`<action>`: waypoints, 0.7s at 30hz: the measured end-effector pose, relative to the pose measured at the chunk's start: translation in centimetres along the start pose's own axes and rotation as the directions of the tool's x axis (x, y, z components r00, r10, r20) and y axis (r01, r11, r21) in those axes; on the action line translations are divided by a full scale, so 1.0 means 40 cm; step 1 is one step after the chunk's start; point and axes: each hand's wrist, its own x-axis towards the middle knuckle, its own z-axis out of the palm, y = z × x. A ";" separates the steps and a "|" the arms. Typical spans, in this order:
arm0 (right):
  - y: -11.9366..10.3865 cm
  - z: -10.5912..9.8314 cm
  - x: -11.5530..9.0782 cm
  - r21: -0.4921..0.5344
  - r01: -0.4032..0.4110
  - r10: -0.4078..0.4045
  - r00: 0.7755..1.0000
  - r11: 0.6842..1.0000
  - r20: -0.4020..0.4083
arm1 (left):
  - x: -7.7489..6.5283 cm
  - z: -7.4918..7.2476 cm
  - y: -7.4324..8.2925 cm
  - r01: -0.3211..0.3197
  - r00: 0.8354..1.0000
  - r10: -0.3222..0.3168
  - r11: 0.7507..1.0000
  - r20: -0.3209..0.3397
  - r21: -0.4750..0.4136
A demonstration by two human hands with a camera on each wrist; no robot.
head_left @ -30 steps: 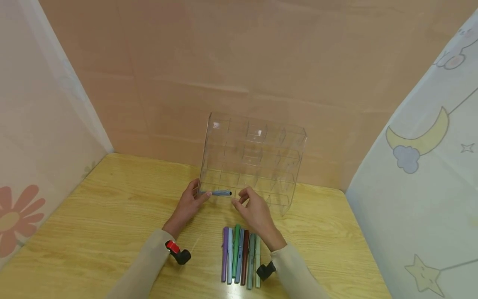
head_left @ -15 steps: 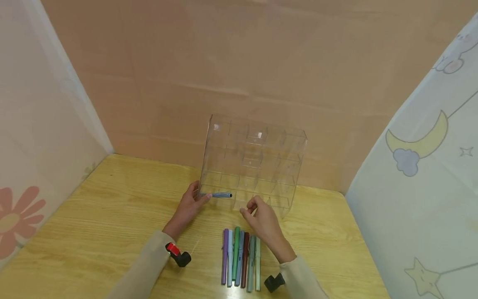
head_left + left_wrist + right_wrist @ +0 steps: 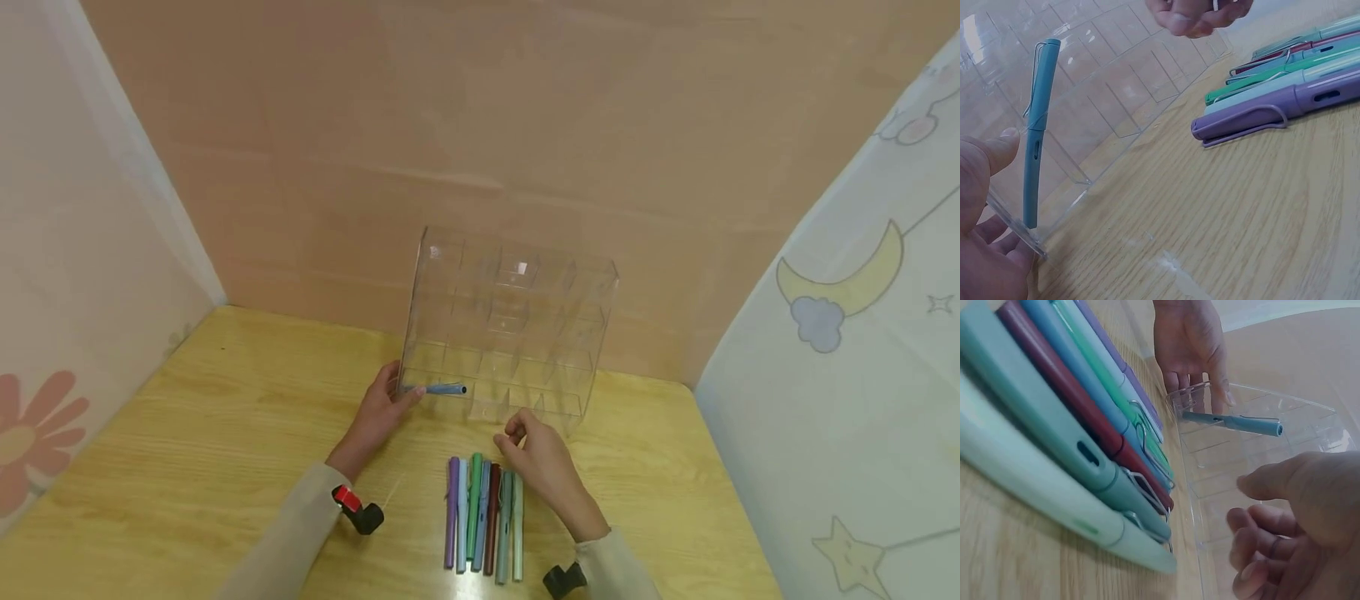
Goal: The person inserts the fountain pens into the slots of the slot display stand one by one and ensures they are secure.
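Observation:
A clear acrylic pen rack (image 3: 517,333) with rows of compartments stands upright on the table. My left hand (image 3: 378,412) grips its lower left corner; in the left wrist view the thumb is on the near side and the fingers are behind the side panel. A blue pen (image 3: 447,389) with a wire clip lies in the bottom row at the left, close to that thumb. My right hand (image 3: 546,458) hovers in front of the rack's lower right part, apart from it. Its fingers (image 3: 1272,544) are loosely curled and hold nothing.
Several pens lie side by side in front of the rack, among them a purple pen (image 3: 452,512), a green pen (image 3: 475,507), a dark red pen (image 3: 492,518) and a pale green pen (image 3: 517,529). An orange-brown backdrop (image 3: 480,125) hangs behind the wooden table (image 3: 285,367).
My right hand has drawn back from the rack, toward the right and nearer to me. The left hand and the blue pen have stayed in place.

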 end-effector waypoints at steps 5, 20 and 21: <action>0.019 -0.020 -0.031 -0.045 -0.035 0.037 0.998 0.998 0.045 | 0.056 0.022 -0.078 0.044 0.998 -0.044 0.999 -0.042 -0.006; 0.066 -0.033 -0.092 -0.021 -0.058 0.061 0.979 0.998 0.196 | 0.041 0.013 -0.091 0.064 0.997 -0.063 0.998 -0.044 -0.001; 0.066 -0.031 -0.092 -0.016 -0.053 0.056 0.976 0.998 0.213 | 0.040 0.011 -0.091 0.060 0.997 -0.060 0.998 -0.047 -0.003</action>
